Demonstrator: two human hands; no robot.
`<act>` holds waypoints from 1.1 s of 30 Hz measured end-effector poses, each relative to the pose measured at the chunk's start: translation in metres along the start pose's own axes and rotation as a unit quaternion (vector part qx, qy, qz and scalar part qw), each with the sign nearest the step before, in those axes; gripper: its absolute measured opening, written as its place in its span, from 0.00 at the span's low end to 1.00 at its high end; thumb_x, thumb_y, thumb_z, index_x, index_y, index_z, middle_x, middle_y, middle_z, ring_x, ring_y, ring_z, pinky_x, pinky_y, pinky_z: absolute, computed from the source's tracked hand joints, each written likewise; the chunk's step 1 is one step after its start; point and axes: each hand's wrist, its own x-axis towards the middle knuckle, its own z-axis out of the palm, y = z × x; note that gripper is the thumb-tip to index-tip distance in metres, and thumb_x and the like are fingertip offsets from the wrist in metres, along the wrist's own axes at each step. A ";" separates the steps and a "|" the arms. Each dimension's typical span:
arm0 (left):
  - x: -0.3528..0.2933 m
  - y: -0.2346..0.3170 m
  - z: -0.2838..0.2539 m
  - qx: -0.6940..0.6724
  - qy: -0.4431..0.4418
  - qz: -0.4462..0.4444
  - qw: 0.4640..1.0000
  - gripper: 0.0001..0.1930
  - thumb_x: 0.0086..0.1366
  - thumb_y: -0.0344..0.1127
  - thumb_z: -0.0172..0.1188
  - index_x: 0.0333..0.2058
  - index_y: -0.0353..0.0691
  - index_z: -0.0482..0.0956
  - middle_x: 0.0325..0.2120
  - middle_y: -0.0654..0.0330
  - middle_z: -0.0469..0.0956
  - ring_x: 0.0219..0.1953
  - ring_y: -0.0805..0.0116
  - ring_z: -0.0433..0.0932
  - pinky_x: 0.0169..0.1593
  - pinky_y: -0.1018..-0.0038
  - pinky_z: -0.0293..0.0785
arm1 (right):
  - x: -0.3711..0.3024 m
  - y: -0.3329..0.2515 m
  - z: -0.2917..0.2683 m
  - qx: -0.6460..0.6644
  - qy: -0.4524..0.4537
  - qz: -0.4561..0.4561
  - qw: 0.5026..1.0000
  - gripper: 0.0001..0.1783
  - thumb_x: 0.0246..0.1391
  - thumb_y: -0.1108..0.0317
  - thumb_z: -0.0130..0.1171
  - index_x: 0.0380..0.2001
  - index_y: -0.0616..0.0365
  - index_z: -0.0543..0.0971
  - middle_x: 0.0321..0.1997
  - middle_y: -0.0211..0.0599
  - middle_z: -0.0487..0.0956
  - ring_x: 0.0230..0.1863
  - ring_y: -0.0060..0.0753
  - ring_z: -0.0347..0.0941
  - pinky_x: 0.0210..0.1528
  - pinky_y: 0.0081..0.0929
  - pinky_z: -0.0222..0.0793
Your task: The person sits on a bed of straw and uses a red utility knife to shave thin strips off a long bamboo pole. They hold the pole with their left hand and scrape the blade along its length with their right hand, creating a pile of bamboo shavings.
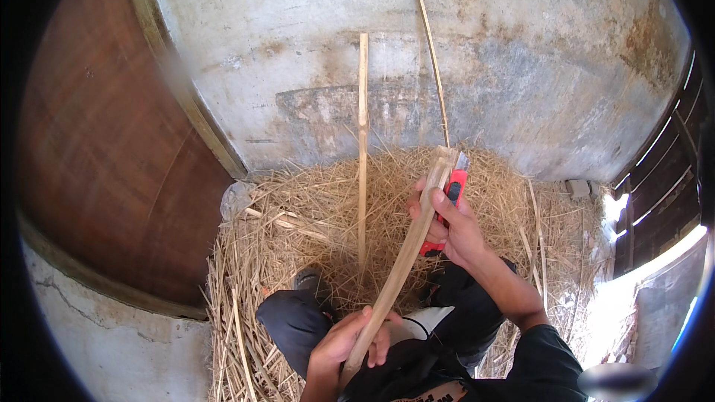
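Note:
A long, flat piece of wood [402,262] slants up from my lap toward the straw, its far end cut square. My left hand [344,339] is closed round its near part, low in front of my body. Near the far end, my right hand [460,232] grips a red and black utility knife [456,184], with the thumb pressed against the wood and some fingers behind it. The knife's short metal blade sticks out beside the wood's far end. Part of the knife's handle is hidden by my right hand.
Straw and shavings [298,179] cover the floor round my legs. A thin wooden strip [363,104] and a thinner stick [432,52] rise against the stained wall [506,37]. At left is a brown wooden panel [112,149]; dark slats [663,179] stand at right.

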 end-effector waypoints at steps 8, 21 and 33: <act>-0.022 -0.014 -0.028 0.193 0.020 0.105 0.975 0.44 0.76 0.67 0.55 0.72 0.32 0.62 0.62 0.43 0.77 0.68 0.52 0.75 0.69 0.55 0.72 | 0.004 -0.018 -0.012 0.054 0.041 -0.090 0.994 0.24 0.77 0.47 0.54 0.63 0.52 0.72 0.41 0.32 0.79 0.17 0.09 0.49 0.19 0.14 0.47; -0.054 -0.018 -0.028 0.249 0.134 0.049 0.958 0.08 0.80 0.37 0.61 0.46 0.38 0.79 0.24 0.68 0.73 0.21 0.84 0.69 0.22 0.83 0.60 | 0.014 -0.039 -0.024 -0.025 0.126 -0.069 0.989 0.28 0.79 0.55 0.52 0.73 0.58 0.68 0.59 0.40 0.83 0.18 0.08 0.53 0.21 0.13 0.53; -0.023 -0.006 -0.020 0.303 0.205 0.069 0.928 0.11 0.82 0.41 0.57 0.45 0.39 0.80 0.21 0.70 0.69 0.23 0.82 0.68 0.27 0.77 0.65 | 0.027 -0.036 -0.043 -0.235 0.197 -0.138 0.942 0.30 0.78 0.63 0.51 0.79 0.50 0.62 0.47 0.33 0.84 0.19 0.09 0.55 0.21 0.14 0.52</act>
